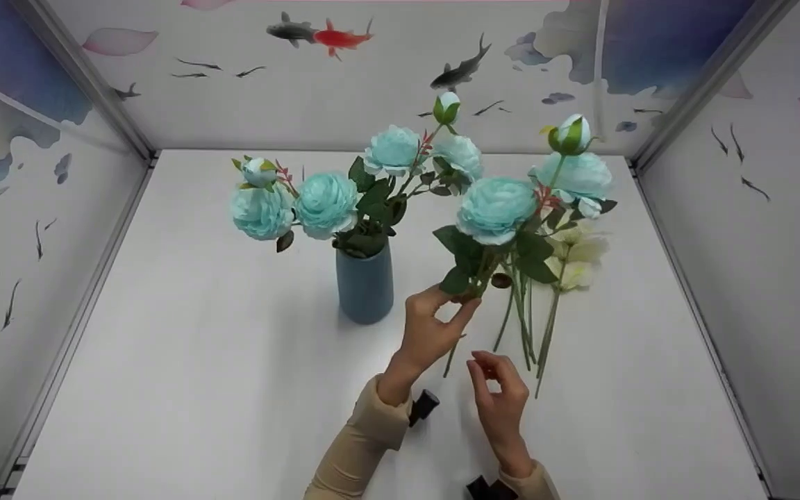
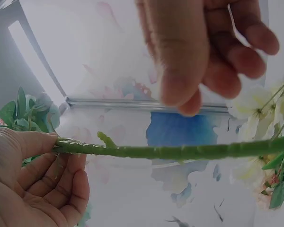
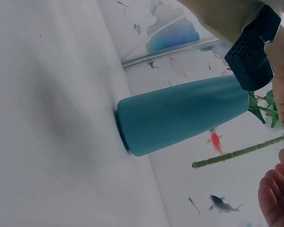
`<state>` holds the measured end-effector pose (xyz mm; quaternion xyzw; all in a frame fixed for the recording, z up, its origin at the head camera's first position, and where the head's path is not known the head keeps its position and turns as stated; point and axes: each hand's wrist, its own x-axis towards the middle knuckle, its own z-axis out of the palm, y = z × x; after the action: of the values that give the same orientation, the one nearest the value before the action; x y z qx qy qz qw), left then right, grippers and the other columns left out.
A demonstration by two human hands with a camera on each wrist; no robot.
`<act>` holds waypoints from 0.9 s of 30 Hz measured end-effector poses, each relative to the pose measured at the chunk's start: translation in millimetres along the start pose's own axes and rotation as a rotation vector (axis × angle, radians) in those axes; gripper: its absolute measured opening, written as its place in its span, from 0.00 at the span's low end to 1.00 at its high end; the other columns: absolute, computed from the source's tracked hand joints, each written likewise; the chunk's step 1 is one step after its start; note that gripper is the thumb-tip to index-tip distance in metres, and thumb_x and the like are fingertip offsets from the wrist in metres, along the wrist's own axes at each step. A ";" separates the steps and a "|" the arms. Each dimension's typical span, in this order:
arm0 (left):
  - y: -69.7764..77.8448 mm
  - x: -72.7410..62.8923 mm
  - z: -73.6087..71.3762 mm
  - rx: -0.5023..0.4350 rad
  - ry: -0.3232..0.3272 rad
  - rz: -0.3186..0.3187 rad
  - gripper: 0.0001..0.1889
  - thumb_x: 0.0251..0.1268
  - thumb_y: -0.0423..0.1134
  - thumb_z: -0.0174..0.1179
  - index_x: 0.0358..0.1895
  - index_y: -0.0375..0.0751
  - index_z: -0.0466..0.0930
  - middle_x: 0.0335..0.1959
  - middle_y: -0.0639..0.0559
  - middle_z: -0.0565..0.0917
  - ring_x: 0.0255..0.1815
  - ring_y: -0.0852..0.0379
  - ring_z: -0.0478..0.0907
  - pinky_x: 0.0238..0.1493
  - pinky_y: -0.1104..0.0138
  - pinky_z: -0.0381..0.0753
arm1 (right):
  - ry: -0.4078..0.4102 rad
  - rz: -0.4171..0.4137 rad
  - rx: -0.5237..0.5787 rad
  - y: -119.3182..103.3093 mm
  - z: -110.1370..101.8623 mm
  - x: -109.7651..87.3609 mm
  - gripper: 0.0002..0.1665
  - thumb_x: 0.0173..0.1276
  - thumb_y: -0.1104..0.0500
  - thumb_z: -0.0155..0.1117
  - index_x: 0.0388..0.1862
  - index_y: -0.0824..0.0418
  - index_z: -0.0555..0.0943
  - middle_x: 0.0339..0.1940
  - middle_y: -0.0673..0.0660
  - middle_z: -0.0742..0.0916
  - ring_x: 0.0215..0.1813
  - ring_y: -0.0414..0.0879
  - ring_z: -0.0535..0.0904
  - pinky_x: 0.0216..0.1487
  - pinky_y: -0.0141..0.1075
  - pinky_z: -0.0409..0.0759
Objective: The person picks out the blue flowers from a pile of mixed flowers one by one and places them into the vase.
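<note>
In the head view my left hand (image 1: 431,337) pinches the stem of a light-blue artificial peony spray (image 1: 497,212) just below its leaves. The same pinch shows in the left wrist view, the green stem (image 2: 180,152) running sideways from thumb and fingers. My right hand (image 1: 501,396) is near the stem's lower end, fingers loosely bent with nothing in them. To the left stands a blue vase (image 1: 365,288) holding more light-blue peonies (image 1: 327,205). The stem's cut end (image 3: 199,164) hangs beside the vase (image 3: 180,116) in the right wrist view.
Right of the held spray, pale yellow flowers (image 1: 577,257) and several green stems (image 1: 525,326) lie on the white table (image 1: 198,389). Panels printed with fish and petals (image 1: 219,104) enclose the table at the back and sides. Black cameras (image 1: 424,406) sit at both wrists.
</note>
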<state>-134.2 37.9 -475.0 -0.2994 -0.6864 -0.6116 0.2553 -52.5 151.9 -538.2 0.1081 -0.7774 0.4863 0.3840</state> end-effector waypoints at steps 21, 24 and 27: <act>28.2 36.9 -77.8 0.158 0.340 0.115 0.13 0.46 0.19 0.65 0.39 0.25 0.80 0.32 0.39 0.85 0.31 0.54 0.80 0.42 0.64 0.79 | -0.060 0.018 0.034 6.2 12.1 5.8 0.16 0.44 0.85 0.63 0.31 0.73 0.80 0.26 0.64 0.82 0.27 0.50 0.78 0.31 0.24 0.76; 31.8 39.3 -84.1 0.186 0.348 0.105 0.13 0.46 0.20 0.65 0.40 0.24 0.80 0.33 0.38 0.85 0.33 0.52 0.82 0.42 0.63 0.80 | -0.084 0.021 0.041 8.1 16.5 10.8 0.15 0.45 0.84 0.64 0.32 0.73 0.80 0.27 0.65 0.83 0.29 0.52 0.79 0.32 0.26 0.77; 35.1 41.0 -89.3 0.209 0.354 0.096 0.13 0.47 0.20 0.65 0.40 0.24 0.80 0.35 0.38 0.85 0.38 0.49 0.84 0.44 0.60 0.80 | -0.115 0.013 0.042 10.1 21.7 18.0 0.15 0.46 0.83 0.66 0.34 0.74 0.80 0.29 0.66 0.83 0.31 0.55 0.80 0.31 0.35 0.80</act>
<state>-138.5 -44.1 -410.6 -0.1915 -0.6754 -0.5675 0.4304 -80.9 142.4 -537.3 0.1389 -0.7883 0.4982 0.3334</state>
